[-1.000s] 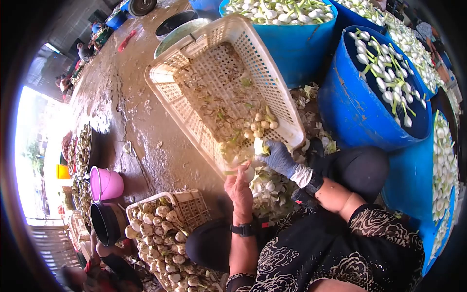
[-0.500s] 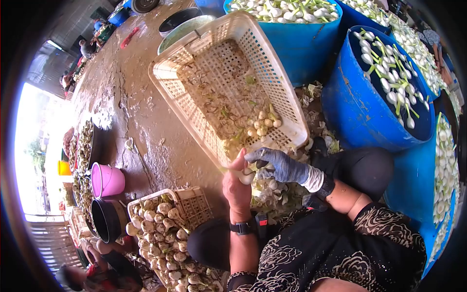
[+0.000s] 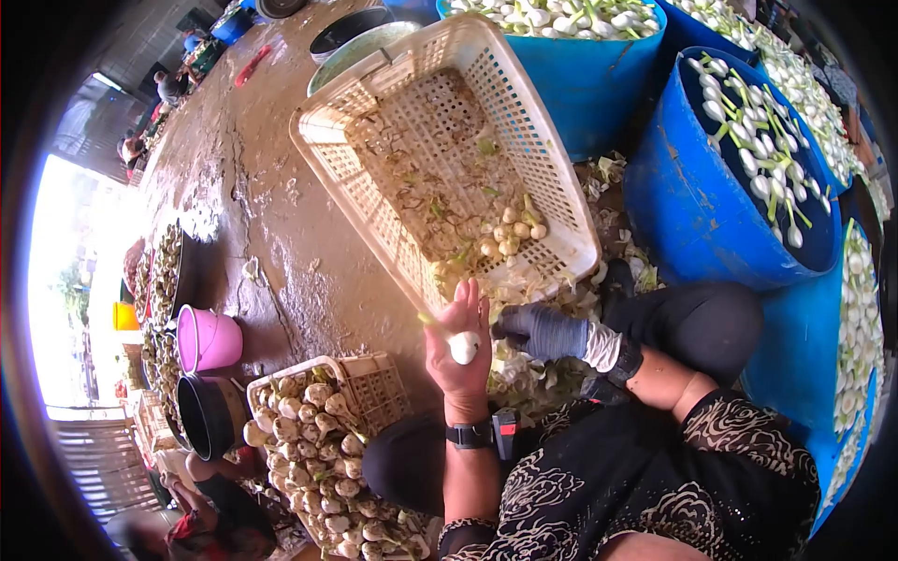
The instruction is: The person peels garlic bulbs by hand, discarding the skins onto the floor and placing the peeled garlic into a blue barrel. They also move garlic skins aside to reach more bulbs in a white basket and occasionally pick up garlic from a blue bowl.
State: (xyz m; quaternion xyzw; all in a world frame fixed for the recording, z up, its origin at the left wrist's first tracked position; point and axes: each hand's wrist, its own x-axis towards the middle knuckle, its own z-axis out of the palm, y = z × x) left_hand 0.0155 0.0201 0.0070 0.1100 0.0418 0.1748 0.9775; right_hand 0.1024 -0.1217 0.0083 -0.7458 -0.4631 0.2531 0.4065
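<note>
The blue tub [image 3: 683, 206] stands right of the pale basket [image 3: 528, 112] (some small bulbs [image 3: 510, 234] lie inside); the full crate [image 3: 382, 381] sits lower left. The gloved right hand [image 3: 552, 332] curls, its grip unclear. The left hand [image 3: 456, 372] opens, palm up, bearing a white bulb [image 3: 464, 348].

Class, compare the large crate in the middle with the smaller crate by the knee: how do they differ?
The large crate has a small cluster of bulbs near one end, much of its grimy floor showing; the smaller crate is heaped so full that its floor is hidden. The large crate's bulbs look cleaner than the smaller crate's brown-stained ones. Both are pale crates with slotted sides.
</note>
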